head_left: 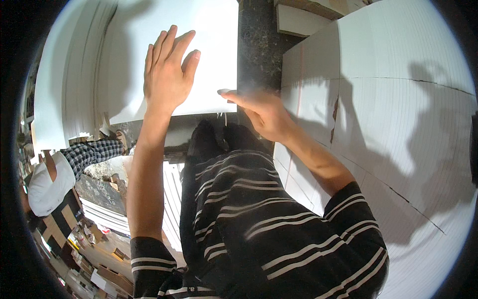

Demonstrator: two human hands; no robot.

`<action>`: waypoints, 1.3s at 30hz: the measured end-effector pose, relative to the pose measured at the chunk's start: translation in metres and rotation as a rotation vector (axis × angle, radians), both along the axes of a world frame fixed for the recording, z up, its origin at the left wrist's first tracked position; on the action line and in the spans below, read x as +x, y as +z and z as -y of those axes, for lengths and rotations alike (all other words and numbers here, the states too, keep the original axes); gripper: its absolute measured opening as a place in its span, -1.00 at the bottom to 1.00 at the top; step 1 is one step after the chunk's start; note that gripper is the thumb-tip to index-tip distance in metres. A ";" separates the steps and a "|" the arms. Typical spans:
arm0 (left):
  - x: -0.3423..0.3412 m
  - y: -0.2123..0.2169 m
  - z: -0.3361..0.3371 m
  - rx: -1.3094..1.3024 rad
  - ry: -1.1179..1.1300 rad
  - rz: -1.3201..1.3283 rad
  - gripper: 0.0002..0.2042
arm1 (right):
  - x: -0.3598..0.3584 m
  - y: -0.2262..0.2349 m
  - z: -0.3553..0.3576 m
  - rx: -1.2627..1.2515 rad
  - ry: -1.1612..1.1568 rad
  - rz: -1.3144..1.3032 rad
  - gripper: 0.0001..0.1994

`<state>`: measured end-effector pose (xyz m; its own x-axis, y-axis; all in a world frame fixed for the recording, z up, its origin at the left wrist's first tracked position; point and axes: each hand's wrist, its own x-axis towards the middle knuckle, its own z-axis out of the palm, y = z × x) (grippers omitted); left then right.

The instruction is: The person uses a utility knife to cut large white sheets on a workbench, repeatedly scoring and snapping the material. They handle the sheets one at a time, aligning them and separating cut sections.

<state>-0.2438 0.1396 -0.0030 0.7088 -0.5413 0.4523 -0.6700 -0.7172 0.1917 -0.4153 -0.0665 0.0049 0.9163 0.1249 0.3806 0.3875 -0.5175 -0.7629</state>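
A broad white sheet [214, 65] lies in front of me, apparently on top of a stack of paper. My left hand [168, 74] rests flat on it, palm down, the thumb held away from the fingers. At the sheet's near right corner is my right hand [259, 112], its fingers stretched out to the left and their tips over the corner. Part of this hand is smeared by motion. No grip on the sheet shows in either hand.
More white stacked paper [74, 74] rises at the left. A large white stack [388, 119] with dark gaps stands close on my right. Dark floor [259, 45] shows between the stacks. Another person [50, 184] in white top and checked trousers is at the left.
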 end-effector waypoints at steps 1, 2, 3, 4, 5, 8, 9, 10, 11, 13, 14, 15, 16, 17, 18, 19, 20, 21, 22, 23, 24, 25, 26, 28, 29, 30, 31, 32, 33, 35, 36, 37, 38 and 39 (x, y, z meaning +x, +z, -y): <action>0.001 0.000 0.000 -0.004 0.002 -0.006 -0.54 | -0.003 0.005 0.002 -0.075 0.077 -0.063 -0.50; 0.004 0.000 -0.001 -0.001 0.003 -0.007 -0.54 | -0.007 0.009 0.004 -0.168 0.170 -0.160 -0.52; 0.006 0.002 -0.001 0.001 0.000 -0.007 -0.54 | -0.009 0.013 0.004 -0.269 0.216 -0.267 -0.54; 0.009 0.002 -0.001 0.008 -0.002 -0.003 -0.54 | -0.014 0.016 0.002 -0.522 0.379 -0.411 -0.51; 0.015 0.003 0.000 -0.002 -0.006 -0.006 -0.55 | -0.010 0.017 0.002 -0.378 0.405 -0.373 -0.51; 0.025 0.004 0.000 -0.012 0.016 -0.019 -0.55 | 0.013 0.017 0.004 -0.004 0.122 -0.106 -0.50; 0.031 0.005 0.000 -0.011 0.014 -0.024 -0.55 | 0.025 0.017 0.007 0.034 0.064 -0.103 -0.52; 0.035 0.005 -0.001 -0.001 0.011 -0.033 -0.55 | 0.035 0.018 0.010 -0.088 0.065 -0.104 -0.54; 0.041 0.006 -0.001 -0.003 0.008 -0.031 -0.56 | 0.040 0.019 0.006 -0.044 0.090 -0.071 -0.55; 0.053 0.005 -0.004 0.024 0.027 -0.049 -0.56 | 0.049 0.014 -0.009 0.030 0.101 -0.064 -0.56; 0.058 0.003 -0.006 -0.006 0.014 -0.034 -0.57 | 0.042 0.016 -0.004 -0.069 0.196 -0.125 -0.54; 0.062 0.003 -0.009 -0.012 0.017 -0.041 -0.57 | 0.032 0.018 -0.009 -0.638 0.408 -0.375 -0.49; 0.067 0.000 -0.013 -0.024 0.014 -0.017 -0.57 | 0.029 0.009 -0.020 -0.447 0.471 -0.324 -0.46; 0.071 -0.002 -0.017 -0.019 0.008 -0.030 -0.58 | 0.023 0.005 -0.027 -0.299 0.551 -0.363 -0.43; 0.075 -0.004 -0.021 -0.028 0.014 -0.020 -0.59 | 0.025 -0.001 -0.028 -0.143 0.446 -0.348 -0.43; 0.080 -0.006 -0.026 -0.044 0.020 0.010 -0.60 | 0.030 -0.008 -0.029 -0.037 0.374 -0.391 -0.44; 0.082 -0.007 -0.030 -0.059 0.011 -0.001 -0.61 | 0.031 -0.011 -0.028 0.078 0.296 -0.442 -0.44; 0.083 -0.008 -0.033 -0.029 0.030 -0.040 -0.61 | 0.038 -0.012 -0.019 0.114 0.181 -0.668 -0.59; 0.085 -0.007 -0.036 -0.011 0.036 -0.046 -0.61 | 0.050 -0.015 -0.018 0.133 0.068 -0.663 -0.68; 0.086 -0.006 -0.037 0.043 0.064 -0.084 -0.61 | 0.062 -0.015 -0.015 0.160 -0.050 -0.621 -0.75; 0.085 -0.004 -0.038 -0.019 0.054 -0.095 -0.62 | 0.074 -0.014 -0.015 0.231 -0.131 -0.658 -0.74; 0.084 -0.003 -0.039 -0.003 0.075 -0.128 -0.63 | 0.084 -0.015 -0.020 0.408 -0.165 -0.717 -0.73; 0.081 0.000 -0.038 -0.022 0.061 -0.145 -0.63 | 0.097 -0.013 -0.022 0.585 -0.191 -0.765 -0.73; 0.077 0.002 -0.041 -0.049 0.067 -0.198 -0.61 | 0.117 -0.013 -0.030 0.826 -0.120 -0.796 -0.70; 0.075 0.001 -0.046 -0.083 0.052 -0.175 -0.61 | 0.124 -0.017 -0.038 0.771 -0.154 -0.772 -0.70; 0.073 0.003 -0.050 -0.096 0.048 -0.201 -0.59 | 0.125 -0.015 -0.036 0.710 -0.187 -0.765 -0.68; 0.071 0.000 -0.060 -0.144 0.095 -0.202 -0.59 | 0.125 -0.019 -0.039 0.661 -0.198 -0.728 -0.66; 0.069 0.001 -0.070 -0.145 0.148 -0.249 -0.58 | 0.123 -0.019 -0.039 0.654 -0.158 -0.678 -0.67; 0.067 -0.002 -0.084 -0.145 0.198 -0.272 -0.57 | 0.119 -0.022 -0.039 0.650 -0.126 -0.643 -0.68; 0.055 -0.004 -0.107 -0.178 0.274 -0.303 -0.57 | 0.099 -0.018 -0.030 0.581 -0.101 -0.707 -0.70; 0.045 -0.006 -0.119 -0.163 0.301 -0.303 -0.56 | 0.085 -0.014 -0.024 0.523 -0.084 -0.726 -0.72; 0.035 -0.006 -0.127 -0.145 0.338 -0.321 -0.55 | 0.070 -0.008 -0.018 0.443 -0.063 -0.747 -0.75; 0.024 -0.007 -0.135 -0.120 0.375 -0.310 -0.52 | 0.059 -0.003 -0.013 0.484 -0.051 -0.796 -0.79; 0.014 -0.007 -0.141 -0.118 0.404 -0.281 -0.50 | 0.048 0.001 -0.009 0.454 -0.064 -0.897 -0.82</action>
